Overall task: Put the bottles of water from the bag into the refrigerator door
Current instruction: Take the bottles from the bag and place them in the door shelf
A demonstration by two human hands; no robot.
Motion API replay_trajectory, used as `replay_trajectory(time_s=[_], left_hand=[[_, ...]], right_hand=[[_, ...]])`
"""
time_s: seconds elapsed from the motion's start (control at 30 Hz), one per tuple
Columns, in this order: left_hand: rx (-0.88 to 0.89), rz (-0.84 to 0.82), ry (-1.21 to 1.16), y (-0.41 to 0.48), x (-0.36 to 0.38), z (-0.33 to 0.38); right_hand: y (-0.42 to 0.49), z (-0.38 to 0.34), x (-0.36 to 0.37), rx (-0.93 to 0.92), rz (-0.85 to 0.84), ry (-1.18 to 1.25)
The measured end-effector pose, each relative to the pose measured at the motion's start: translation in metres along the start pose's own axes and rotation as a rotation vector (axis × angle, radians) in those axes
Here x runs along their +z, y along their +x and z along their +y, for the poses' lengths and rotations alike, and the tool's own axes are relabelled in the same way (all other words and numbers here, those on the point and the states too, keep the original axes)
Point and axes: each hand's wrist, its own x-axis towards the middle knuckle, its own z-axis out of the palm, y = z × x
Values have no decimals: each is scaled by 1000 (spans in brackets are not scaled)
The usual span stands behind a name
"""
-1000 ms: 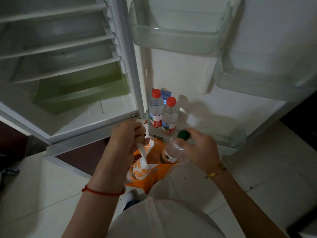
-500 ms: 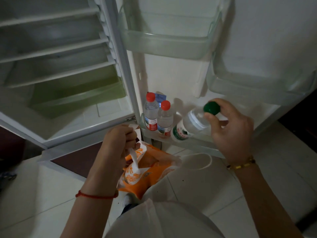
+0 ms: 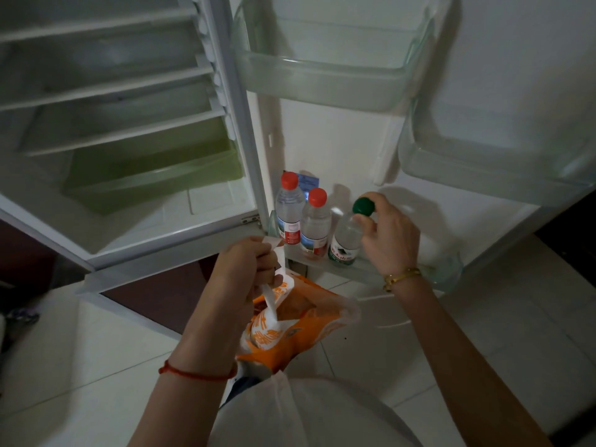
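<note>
Two red-capped bottles are already stood in the lowest door shelf; a green-capped bottle is being set just right of them, gripped at the cap by the right hand. The orange bag is held up by its handle in the clenched left hand. Whatever is left inside the bag cannot be told.
</note>
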Motion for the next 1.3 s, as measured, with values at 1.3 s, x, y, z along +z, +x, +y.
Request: replay_trajectory(time_s=[1.3], left_hand=[[87,-81,83,-37,-40,-3]], right_hand=[[-137,21,152,-4,-786,54]])
